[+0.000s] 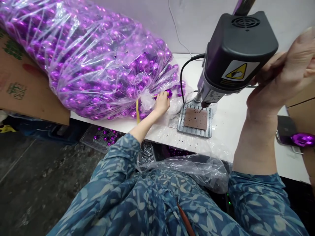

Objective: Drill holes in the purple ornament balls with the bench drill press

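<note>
At the far left edge of the surface (pixel 228 124) we see a bulging clear bag (pixel 86 59), full of purple balls and so, we judge, mostly unworked. The left hand (pixel 161 104), at the bag's mouth, closes its grip on one purple ball (pixel 168 93). Toward the front edge, the drill press (pixel 236 55) stands over its bare plate (pixel 196 118). The right hand (pixel 278 82) wraps the press lever; we cannot tell how tightly.

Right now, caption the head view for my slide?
Left hand picks a purple ball from the bag; right hand grips the drill press.
</note>
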Demonstrator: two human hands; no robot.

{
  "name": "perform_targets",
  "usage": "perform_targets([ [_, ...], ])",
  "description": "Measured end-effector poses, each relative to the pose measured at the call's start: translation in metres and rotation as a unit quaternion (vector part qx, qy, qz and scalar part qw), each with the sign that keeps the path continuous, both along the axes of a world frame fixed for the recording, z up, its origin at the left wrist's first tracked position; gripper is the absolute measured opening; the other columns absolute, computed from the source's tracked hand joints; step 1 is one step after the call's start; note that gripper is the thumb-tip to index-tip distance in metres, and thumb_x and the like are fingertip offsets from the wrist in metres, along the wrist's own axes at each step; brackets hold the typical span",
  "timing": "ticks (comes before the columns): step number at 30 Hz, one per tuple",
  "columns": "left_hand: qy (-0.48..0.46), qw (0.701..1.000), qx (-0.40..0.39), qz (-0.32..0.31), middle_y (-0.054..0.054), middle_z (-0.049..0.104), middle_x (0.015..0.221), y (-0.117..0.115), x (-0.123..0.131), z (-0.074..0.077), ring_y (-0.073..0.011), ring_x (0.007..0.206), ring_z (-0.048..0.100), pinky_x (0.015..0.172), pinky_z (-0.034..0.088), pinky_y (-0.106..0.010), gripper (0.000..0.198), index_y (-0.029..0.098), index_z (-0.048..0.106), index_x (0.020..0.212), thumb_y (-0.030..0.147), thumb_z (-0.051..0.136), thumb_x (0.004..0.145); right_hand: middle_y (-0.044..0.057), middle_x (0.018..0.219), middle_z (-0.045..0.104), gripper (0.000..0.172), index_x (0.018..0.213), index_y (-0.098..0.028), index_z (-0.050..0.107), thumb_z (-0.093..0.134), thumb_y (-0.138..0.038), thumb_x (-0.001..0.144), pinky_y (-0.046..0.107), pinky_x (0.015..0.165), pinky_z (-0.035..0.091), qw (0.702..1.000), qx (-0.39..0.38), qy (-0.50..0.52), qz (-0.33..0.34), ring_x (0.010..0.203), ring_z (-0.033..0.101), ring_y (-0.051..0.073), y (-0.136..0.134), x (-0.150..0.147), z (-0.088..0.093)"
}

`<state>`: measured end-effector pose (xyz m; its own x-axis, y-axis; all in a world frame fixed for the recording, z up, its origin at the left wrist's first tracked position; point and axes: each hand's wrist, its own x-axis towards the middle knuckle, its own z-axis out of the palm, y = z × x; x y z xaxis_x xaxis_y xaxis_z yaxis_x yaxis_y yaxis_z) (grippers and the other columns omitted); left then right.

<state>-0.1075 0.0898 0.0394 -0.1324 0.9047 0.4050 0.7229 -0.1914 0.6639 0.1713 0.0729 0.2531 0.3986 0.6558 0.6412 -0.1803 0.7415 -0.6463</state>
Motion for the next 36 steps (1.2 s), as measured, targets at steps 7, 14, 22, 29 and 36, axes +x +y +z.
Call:
perform_targets([
  [7, -0.063, 0.987, -0.141, 0.052, -0.021, 0.08, 0.134, 0.061, 0.002, 0.006, -0.0469, 0.146, 0.068, 0.134, 0.044, -0.067, 0.056, 0.016, 0.075, 0.128, 0.005, 0.084, 0.074, -0.01, 0.046, 0.026, 0.057, 0.065, -0.017, 0.035, 0.076, -0.042, 0.097, 0.019, 0.046, 0.023, 1.0, 0.012, -0.022, -0.003, 0.04, 0.037, -0.001, 0.003, 0.006, -0.005],
  [14, -0.465, 0.875, -0.123, -0.044, -0.009, 0.081, 0.127, -0.02, 0.007, 0.039, -0.0269, 0.124, 0.078, 0.109, 0.068, -0.044, 0.028, 0.025, 0.074, 0.122, 0.039, 0.081, 0.1, -0.01, 0.045, 0.03, 0.068, 0.066, -0.021, 0.025, 0.074, -0.061, 0.093, 0.022, 0.042, 0.025, 0.997, 0.02, -0.076, 0.008, 0.039, 0.039, 0.001, 0.003, 0.01, -0.006],
  [22, -0.639, 0.742, -0.163, -0.12, -0.009, 0.08, 0.131, -0.09, 0.033, 0.067, -0.0295, 0.139, 0.074, 0.115, 0.068, -0.049, 0.037, 0.024, 0.074, 0.131, 0.039, 0.087, 0.1, -0.011, 0.045, 0.032, 0.074, 0.067, -0.021, 0.027, 0.077, -0.075, 0.075, 0.022, 0.038, 0.022, 0.998, 0.021, -0.059, 0.012, 0.038, 0.035, 0.002, 0.003, 0.006, -0.004],
  [29, -0.522, 0.821, -0.167, -0.158, -0.007, 0.086, 0.122, -0.087, 0.067, 0.003, -0.0237, 0.115, 0.082, 0.112, 0.065, -0.045, 0.06, 0.026, 0.075, 0.133, 0.054, 0.1, 0.086, -0.01, 0.049, 0.037, 0.074, 0.069, -0.022, 0.032, 0.072, -0.085, 0.071, 0.026, 0.039, 0.021, 0.998, 0.022, -0.058, -0.016, 0.04, 0.034, 0.003, 0.005, 0.004, -0.006],
  [36, -0.38, 0.898, -0.108, -0.192, -0.011, 0.083, 0.132, -0.053, 0.082, -0.033, -0.0282, 0.126, 0.078, 0.113, 0.062, -0.046, 0.063, 0.026, 0.072, 0.135, 0.065, 0.092, 0.09, -0.011, 0.048, 0.032, 0.074, 0.07, -0.025, 0.028, 0.072, -0.084, 0.068, 0.028, 0.039, 0.023, 0.998, 0.017, -0.052, -0.006, 0.04, 0.035, 0.005, 0.002, 0.003, -0.005],
])
